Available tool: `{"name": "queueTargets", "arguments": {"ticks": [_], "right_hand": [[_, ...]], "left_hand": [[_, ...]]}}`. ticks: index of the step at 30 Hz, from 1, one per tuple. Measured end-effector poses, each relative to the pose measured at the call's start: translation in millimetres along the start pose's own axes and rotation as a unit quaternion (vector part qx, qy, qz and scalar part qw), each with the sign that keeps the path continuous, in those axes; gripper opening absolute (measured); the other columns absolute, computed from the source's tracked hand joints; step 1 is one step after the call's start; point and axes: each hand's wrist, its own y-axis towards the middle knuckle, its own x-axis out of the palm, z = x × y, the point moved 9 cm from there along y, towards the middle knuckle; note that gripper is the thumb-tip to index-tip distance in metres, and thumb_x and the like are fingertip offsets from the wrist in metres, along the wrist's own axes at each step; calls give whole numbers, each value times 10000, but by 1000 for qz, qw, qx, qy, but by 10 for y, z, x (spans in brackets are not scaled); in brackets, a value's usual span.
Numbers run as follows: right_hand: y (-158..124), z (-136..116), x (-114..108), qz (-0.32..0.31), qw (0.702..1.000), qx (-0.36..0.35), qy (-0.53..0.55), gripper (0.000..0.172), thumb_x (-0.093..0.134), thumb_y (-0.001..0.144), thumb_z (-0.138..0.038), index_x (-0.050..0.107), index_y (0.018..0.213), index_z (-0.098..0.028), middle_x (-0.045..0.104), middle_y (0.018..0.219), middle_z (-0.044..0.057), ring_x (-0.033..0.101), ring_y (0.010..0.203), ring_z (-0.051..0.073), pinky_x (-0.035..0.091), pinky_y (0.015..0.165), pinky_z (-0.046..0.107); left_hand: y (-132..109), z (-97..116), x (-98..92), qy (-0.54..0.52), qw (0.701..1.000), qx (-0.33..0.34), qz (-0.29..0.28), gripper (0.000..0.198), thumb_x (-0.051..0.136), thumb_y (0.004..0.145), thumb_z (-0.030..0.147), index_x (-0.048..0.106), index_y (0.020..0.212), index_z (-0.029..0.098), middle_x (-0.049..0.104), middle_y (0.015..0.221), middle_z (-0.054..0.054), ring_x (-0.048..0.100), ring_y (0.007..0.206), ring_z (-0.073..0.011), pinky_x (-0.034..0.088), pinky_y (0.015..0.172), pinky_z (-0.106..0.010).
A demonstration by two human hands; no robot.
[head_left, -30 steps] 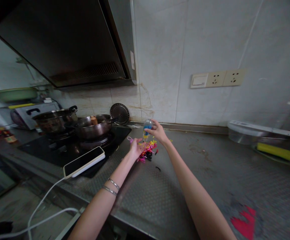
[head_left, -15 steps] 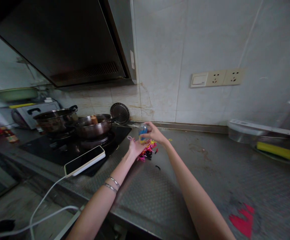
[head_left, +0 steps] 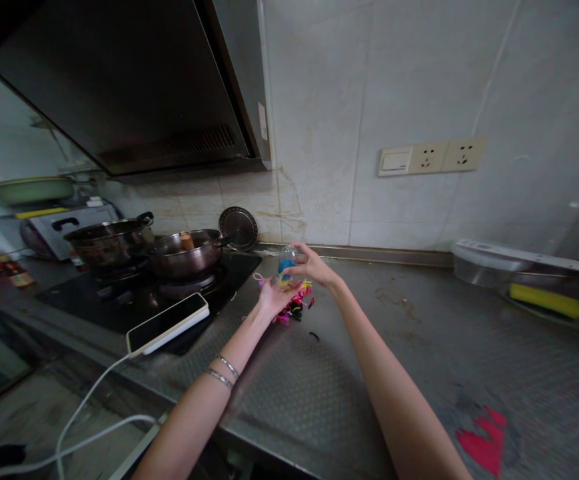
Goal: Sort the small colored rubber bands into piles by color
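My right hand (head_left: 314,268) grips a small clear plastic bottle (head_left: 287,260) with a blue label, its rounded end up. Just beneath it is my left hand (head_left: 272,297), palm up and fingers stretched out. The bottle's lower end comes close to that palm; whether they touch I cannot tell. Behind and beside the left hand lies a pile of small hair ties (head_left: 296,308) in pink, red, yellow and black, partly hidden by the hand. A pink loop shows at the left hand's thumb side. One short black piece (head_left: 314,336) lies apart on the metal counter (head_left: 314,393).
At left, a steel pan (head_left: 184,257) and a pot (head_left: 106,243) stand on the black stove (head_left: 234,277). A phone (head_left: 169,323) with a white cable lies across its front edge. At right are a clear plastic tub (head_left: 484,265) and a yellow block (head_left: 546,301). The range hood (head_left: 134,87) overhangs the stove.
The bottle in my right hand has come slightly more upright and clearer to see. Both hands stay nearly in place, and the view has shifted a little.
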Motion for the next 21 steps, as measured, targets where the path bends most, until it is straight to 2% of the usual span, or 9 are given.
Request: {"name": "queueTargets", "arguments": {"ticks": [3,8,11,15,17,21], "right_hand": [[4,24,49,-13,999,29,2,614,705,520,-166,427,1066,-210,638,776,-4,620,673,154,528,589,297],[9,166,-277,149,985,50,71,533,683,607,-277,446,1078,-196,644,786,16,620,665,142,531,617,288],[-50,397,-475,227,965,93,97,449,674,630,-312,478,1009,-170,631,717,17,604,586,134,529,566,276],[-104,625,-563,243,950,129,149,310,641,667,-339,509,873,-149,601,641,24,594,542,141,527,538,284],[-124,695,-591,250,944,137,166,283,626,678,-340,508,850,-148,597,638,26,591,541,141,527,535,287],[-141,808,-626,257,939,148,173,269,604,692,-341,498,850,-150,607,656,37,594,566,148,533,555,309]], "left_hand": [[1,-29,3,15,1000,-19,-9,281,303,830,272,541,879,131,600,840,-149,594,862,-267,521,661,-421],[61,-41,-157,103,994,-31,20,251,366,822,266,517,922,93,602,856,-178,628,785,-259,524,626,-384],[75,74,-234,197,979,27,42,229,428,790,190,509,983,98,623,834,-144,642,637,-209,515,529,-298],[3,288,-241,263,951,139,79,322,419,772,114,516,1069,191,642,843,-72,581,443,-104,454,445,-199],[-20,339,-228,271,944,168,87,324,406,763,82,561,1019,208,646,833,-50,577,458,-95,464,496,-202],[-46,423,-161,345,909,219,81,230,479,671,-1,637,696,165,630,698,-39,606,695,-153,468,693,-240]]}}
